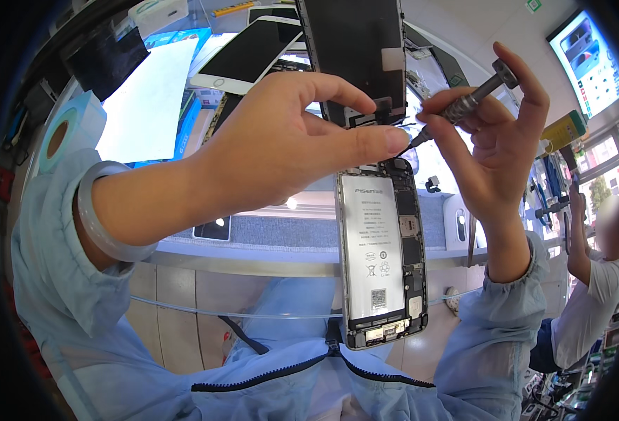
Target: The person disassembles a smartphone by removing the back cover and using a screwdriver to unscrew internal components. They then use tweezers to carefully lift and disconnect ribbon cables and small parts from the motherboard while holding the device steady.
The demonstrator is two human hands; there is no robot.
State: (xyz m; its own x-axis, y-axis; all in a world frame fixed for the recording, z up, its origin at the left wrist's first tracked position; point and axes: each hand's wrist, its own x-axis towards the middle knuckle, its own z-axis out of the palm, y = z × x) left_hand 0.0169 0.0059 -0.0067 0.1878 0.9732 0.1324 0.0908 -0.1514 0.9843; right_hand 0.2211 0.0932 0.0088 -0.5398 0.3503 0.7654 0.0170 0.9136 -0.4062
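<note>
An opened smartphone is held up in front of me, its silver battery and inner boards facing me. Its dark screen panel is folded up at the far end, near the connectors. My left hand grips the phone around its top end. The thumb lies over the top edge, the index finger bends by the screen's lower edge, and the other fingers are partly hidden. Between the fingers of my right hand is a grey screwdriver. Its tip points down at the phone's top end, beside my left thumb.
Behind my left hand lies a white-framed phone on a pile of parts. White paper and a roll of tape are at left. A small black part sits right of the phone. Another person is at far right.
</note>
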